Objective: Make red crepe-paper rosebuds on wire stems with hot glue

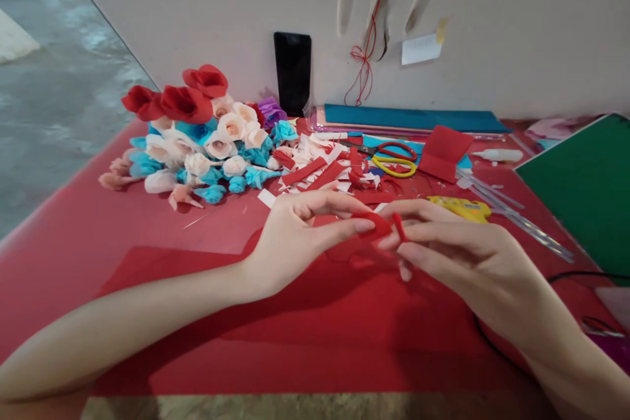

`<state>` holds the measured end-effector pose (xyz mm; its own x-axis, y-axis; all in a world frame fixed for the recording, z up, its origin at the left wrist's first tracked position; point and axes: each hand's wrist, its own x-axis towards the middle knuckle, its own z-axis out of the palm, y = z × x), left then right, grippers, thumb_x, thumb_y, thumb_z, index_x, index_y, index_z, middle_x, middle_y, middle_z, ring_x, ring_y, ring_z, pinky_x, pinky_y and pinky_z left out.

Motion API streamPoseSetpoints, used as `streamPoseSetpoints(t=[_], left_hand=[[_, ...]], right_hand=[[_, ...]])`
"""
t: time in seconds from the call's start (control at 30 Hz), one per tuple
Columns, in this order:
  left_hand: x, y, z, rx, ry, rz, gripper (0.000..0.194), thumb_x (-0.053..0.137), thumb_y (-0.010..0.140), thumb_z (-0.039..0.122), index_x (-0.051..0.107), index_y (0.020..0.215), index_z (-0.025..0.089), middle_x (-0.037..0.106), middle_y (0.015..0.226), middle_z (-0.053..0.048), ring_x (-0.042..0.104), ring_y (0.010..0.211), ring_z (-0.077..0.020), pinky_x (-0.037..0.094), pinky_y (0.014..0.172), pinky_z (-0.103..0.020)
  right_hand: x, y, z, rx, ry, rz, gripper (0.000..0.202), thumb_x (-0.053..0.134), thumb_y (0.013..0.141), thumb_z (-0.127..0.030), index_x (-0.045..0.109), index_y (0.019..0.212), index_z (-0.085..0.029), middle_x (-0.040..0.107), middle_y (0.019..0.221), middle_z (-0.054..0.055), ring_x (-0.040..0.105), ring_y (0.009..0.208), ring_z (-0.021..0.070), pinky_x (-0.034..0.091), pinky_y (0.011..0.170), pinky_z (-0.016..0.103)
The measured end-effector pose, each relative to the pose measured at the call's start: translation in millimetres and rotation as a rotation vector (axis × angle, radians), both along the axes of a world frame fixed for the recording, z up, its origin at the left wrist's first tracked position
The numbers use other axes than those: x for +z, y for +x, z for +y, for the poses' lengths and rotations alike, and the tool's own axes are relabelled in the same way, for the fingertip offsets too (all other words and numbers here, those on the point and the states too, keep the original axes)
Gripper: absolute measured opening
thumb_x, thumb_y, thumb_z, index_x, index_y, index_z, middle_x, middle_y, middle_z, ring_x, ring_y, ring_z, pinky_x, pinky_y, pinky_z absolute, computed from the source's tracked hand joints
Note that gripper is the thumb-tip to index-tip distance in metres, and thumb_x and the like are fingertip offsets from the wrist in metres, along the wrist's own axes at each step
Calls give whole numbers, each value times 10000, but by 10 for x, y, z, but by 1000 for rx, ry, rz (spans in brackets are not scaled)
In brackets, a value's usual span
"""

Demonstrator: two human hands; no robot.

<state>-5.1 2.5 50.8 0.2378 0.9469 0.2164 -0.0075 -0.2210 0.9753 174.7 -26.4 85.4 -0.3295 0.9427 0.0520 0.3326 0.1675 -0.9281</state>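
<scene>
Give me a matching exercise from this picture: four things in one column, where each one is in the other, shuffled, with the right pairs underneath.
Things
1. Small red piece
2. Black phone
3. Green board
4. Three large red flowers

Places
A. At the right edge of the picture
B. At the back left of the flower pile
C. Held in the left hand and right hand
D. Standing upright against the pale wall

Right pairs: 1-C, 2-D, 3-A, 4-B
</scene>
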Motion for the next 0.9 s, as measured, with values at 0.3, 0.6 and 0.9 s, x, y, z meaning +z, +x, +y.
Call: streamPoseSetpoints(t=[0.3, 0.6, 0.9], left_hand=[[61, -23, -47, -7, 3, -34, 41, 674, 696, 197, 688, 733, 207, 698, 734, 33, 647, 698, -99, 537, 667, -178], [107, -30, -30, 38, -23, -56, 51, 684, 685, 177, 681, 724, 210, 704, 734, 50, 660, 695, -70, 529, 626, -97], [163, -73, -94, -120, -51, -34, 94, 646, 722, 158, 679, 776, 228, 700, 723, 84, 653, 659, -27, 517, 620, -39]], right_hand=[[-7, 1, -24, -7, -20, -28, 124, 556, 813, -236, 647, 737, -199, 594, 651, -31, 543, 573, 45, 447, 528, 111], [-14, -10, -59, 81, -36, -36, 181, 448, 875, -205, 622, 830, -224, 628, 682, -59, 549, 565, 27, 442, 545, 93], [-49, -15, -61, 143, 54, -199, 260, 418, 885, -233, 579, 693, -162, 543, 578, -38, 491, 518, 34, 395, 505, 126]])
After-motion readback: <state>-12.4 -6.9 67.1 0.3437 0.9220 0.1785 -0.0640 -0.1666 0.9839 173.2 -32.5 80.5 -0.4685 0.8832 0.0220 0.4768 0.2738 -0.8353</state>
